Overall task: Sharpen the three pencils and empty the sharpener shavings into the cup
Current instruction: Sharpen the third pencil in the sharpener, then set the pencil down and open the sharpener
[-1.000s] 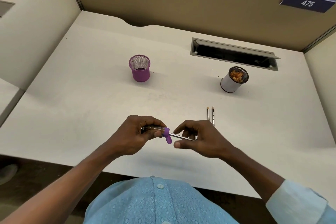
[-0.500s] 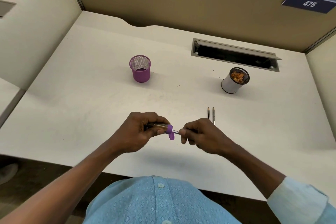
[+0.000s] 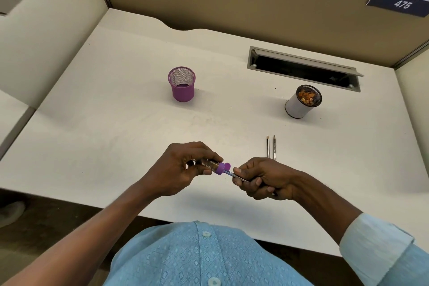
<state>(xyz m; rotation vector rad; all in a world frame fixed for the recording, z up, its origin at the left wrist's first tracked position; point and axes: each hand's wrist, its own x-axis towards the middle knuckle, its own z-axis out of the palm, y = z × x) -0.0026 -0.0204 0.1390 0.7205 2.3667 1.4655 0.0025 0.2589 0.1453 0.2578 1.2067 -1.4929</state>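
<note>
1. Here, the left hand (image 3: 178,169) was pinched around the sharpener (image 3: 217,168), its thumb and fingertips pressed on the clear barrel while the purple cap end stuck out to the right of the grip.
2. The right hand (image 3: 262,179) was curled tight around 1 pencil (image 3: 236,175), the fingers folded over the shaft and the thumb lying along it.
3. That pencil ran from the right fist up and left into the purple cap, so its tip was hidden inside the sharpener; only a short stretch of shaft showed between the 2 hands.
4. Both hands hovered above the near part of the white desk (image 3: 116,134), close together but not touching each other.
5. 2 more pencils (image 3: 271,147) lay side by side on the desk just beyond the right hand, tips pointing away from the person, their near ends hidden behind the knuckles.
6. The white cup (image 3: 299,105) stood farther back on the right, with orange-brown shavings visible inside it.
7. A purple mesh cup (image 3: 181,85) stood well apart on the left, beyond the left hand.
</note>
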